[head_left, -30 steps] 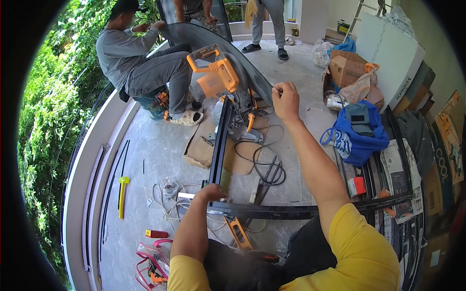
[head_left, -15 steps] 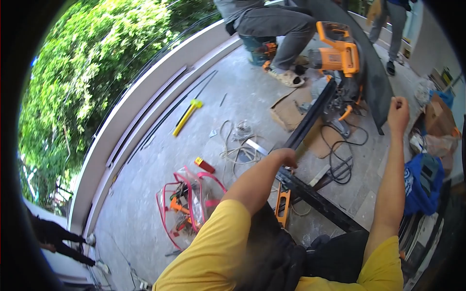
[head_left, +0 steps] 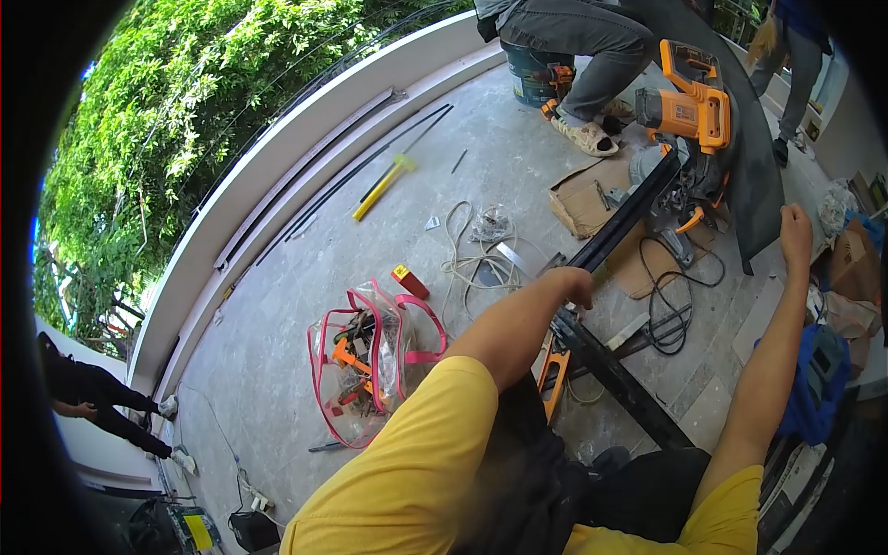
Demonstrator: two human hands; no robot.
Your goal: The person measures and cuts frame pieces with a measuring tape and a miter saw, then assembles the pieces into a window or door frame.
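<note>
Where left hand point(head_left: 575, 282) grips: long, black, straight-edged metal bar point(head_left: 622, 217).

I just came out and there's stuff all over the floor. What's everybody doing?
A person in a yellow shirt rests the left hand on a long black metal bar that runs into an orange saw. The right hand is raised near a dark curved panel; whether it holds anything is unclear. Another person sits by the saw. A clear tool bag and loose cords lie on the floor.
</note>
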